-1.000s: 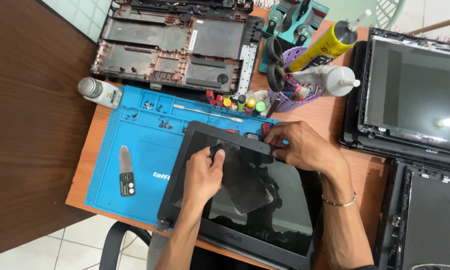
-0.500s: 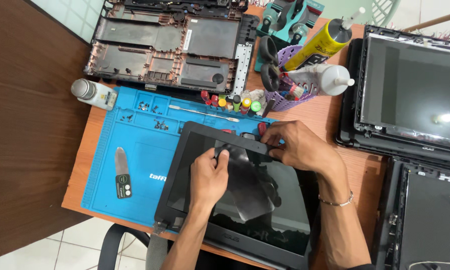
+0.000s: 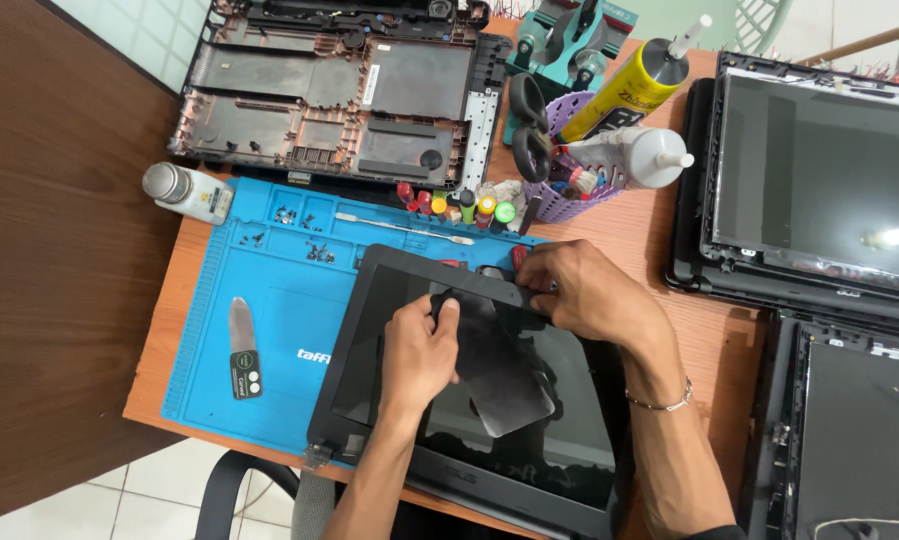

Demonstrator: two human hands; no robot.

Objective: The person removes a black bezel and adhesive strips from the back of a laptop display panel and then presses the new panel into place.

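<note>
**2 hands on a laptop screen panel**

A black laptop screen panel (image 3: 490, 420) lies tilted on the blue work mat (image 3: 280, 300), its top edge toward 12 o'clock; the left hand (image 3: 420, 350) presses flat on the glass near that edge, fingers closed on a dark flexible sheet (image 3: 500, 380) that curls down toward 5 o'clock; the right hand (image 3: 585, 295) sits at 1 o'clock of the left, fingers pinched on the panel's upper bezel (image 3: 470, 283); a thin bracelet (image 3: 660, 403) circles the right wrist.

At 9 o'clock of the panel a metal pry tool (image 3: 242, 345) lies on the mat; at 11 o'clock small screws (image 3: 315, 252) lie scattered and a thin metal spudger (image 3: 400, 230) rests near a row of coloured caps (image 3: 460, 205); at 12 o'clock a purple basket (image 3: 570, 195) holds scissors, a yellow tube (image 3: 635, 90) and a white bottle (image 3: 635, 155); beyond it an open laptop base (image 3: 340, 95); at 3 o'clock 2 more screen assemblies (image 3: 820, 170) stack on the wooden table (image 3: 700, 330).
</note>
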